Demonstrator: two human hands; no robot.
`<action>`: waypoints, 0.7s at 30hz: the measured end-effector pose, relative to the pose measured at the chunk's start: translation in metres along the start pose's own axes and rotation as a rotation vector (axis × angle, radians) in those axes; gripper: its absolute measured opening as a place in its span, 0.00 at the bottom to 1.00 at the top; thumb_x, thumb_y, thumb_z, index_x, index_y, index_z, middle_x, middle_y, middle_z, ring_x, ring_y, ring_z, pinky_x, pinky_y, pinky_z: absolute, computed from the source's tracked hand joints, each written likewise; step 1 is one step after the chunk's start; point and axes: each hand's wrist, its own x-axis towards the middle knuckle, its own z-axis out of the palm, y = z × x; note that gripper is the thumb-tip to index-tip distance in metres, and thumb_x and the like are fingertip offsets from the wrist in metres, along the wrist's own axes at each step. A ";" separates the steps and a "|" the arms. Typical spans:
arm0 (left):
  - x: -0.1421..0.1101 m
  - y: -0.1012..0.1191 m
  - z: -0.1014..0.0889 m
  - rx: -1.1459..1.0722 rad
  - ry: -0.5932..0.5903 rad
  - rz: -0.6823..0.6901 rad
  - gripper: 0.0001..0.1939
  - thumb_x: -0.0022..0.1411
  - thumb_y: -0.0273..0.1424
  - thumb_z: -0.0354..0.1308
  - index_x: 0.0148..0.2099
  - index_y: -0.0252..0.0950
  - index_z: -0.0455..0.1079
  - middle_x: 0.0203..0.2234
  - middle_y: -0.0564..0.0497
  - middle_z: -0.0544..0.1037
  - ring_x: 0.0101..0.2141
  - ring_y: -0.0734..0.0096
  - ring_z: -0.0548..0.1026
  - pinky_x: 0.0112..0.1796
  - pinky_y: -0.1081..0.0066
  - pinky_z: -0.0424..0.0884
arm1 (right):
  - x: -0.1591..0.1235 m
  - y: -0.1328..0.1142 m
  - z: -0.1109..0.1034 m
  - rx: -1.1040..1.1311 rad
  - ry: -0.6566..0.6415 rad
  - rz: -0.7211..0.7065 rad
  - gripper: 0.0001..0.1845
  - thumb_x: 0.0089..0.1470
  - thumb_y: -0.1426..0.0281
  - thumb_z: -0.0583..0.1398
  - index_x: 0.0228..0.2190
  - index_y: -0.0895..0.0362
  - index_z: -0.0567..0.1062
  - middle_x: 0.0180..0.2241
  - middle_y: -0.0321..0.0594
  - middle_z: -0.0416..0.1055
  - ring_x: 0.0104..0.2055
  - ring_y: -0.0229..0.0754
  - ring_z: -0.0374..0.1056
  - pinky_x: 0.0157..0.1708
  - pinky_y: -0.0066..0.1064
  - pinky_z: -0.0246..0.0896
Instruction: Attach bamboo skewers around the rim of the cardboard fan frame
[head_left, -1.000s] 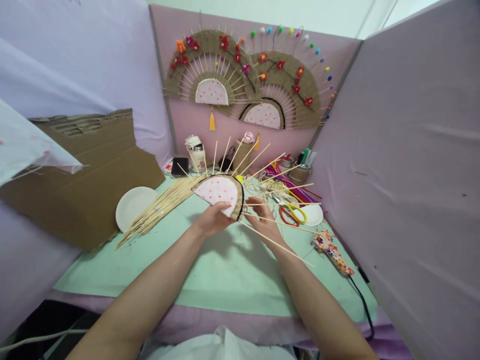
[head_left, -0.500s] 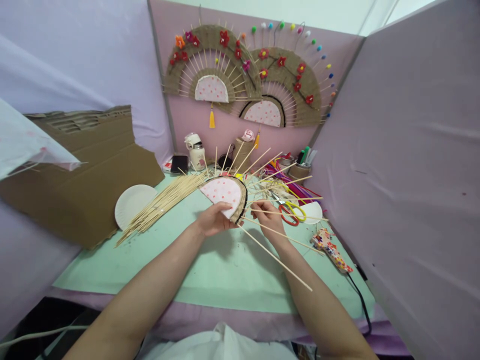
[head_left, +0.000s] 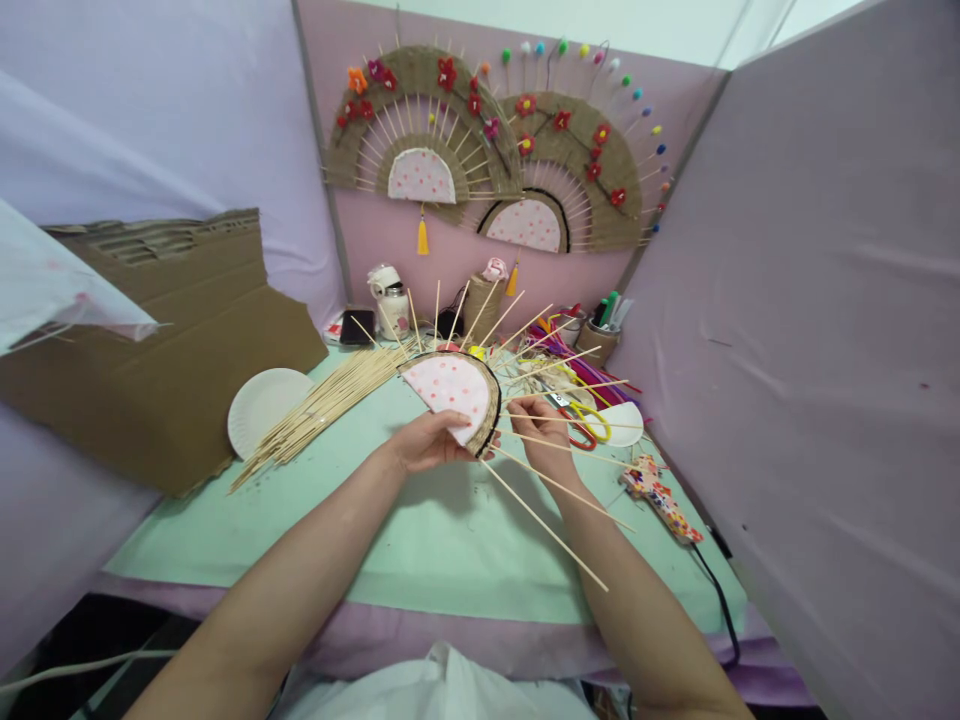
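My left hand [head_left: 431, 438] grips the lower edge of a half-round fan base [head_left: 457, 390], thumb on top and fingers beneath. Its face is white cloth with pink dots, bordered by cardboard and a black trim. Thin bamboo sticks [head_left: 547, 520] fan out from its curved edge. Close by on the right, my right hand [head_left: 541, 428] has its fingertips pinched at one of these sticks, among the others near the trim. A bundle of loose bamboo sticks [head_left: 322, 415] lies left of the fan.
Scissors [head_left: 589, 420] and a glue gun [head_left: 660, 495] with a black cord lie right. A paper plate [head_left: 262, 405] and cardboard sheet [head_left: 165, 350] stand left. Behind are a bottle [head_left: 391, 305], twine roll [head_left: 484, 305] and pen holder [head_left: 598, 340]. Decorated fans [head_left: 427, 80] hang on the wall.
The fan has turned slightly clockwise in my left hand, its sticks swinging downward on the right. My right hand has shifted slightly right along with the sticks.
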 end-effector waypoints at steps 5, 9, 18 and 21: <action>0.001 0.000 -0.001 0.006 0.032 0.017 0.15 0.54 0.25 0.54 0.44 0.26 0.71 0.37 0.38 0.79 0.38 0.60 0.77 0.44 0.62 0.71 | 0.003 -0.002 -0.003 0.060 0.006 0.068 0.14 0.45 0.58 0.62 0.27 0.56 0.70 0.21 0.31 0.62 0.21 0.32 0.54 0.22 0.26 0.50; 0.000 0.007 -0.005 0.003 0.120 0.056 0.15 0.53 0.23 0.54 0.44 0.26 0.71 0.35 0.38 0.79 0.37 0.61 0.78 0.42 0.64 0.72 | 0.008 -0.008 -0.013 0.084 -0.062 0.157 0.14 0.43 0.60 0.64 0.29 0.56 0.71 0.20 0.31 0.63 0.21 0.32 0.55 0.22 0.26 0.50; -0.009 0.031 -0.018 0.006 0.276 0.153 0.18 0.54 0.22 0.51 0.47 0.24 0.68 0.34 0.38 0.79 0.37 0.63 0.78 0.44 0.64 0.71 | 0.025 -0.017 -0.075 0.025 -0.091 0.212 0.15 0.40 0.63 0.65 0.32 0.56 0.74 0.22 0.32 0.65 0.22 0.32 0.58 0.22 0.26 0.54; -0.011 0.034 -0.018 0.022 0.310 0.148 0.16 0.54 0.22 0.51 0.46 0.24 0.69 0.34 0.38 0.79 0.36 0.63 0.78 0.43 0.65 0.72 | 0.026 -0.019 -0.086 0.142 0.011 0.112 0.12 0.43 0.64 0.65 0.33 0.55 0.73 0.22 0.31 0.65 0.22 0.31 0.58 0.22 0.25 0.54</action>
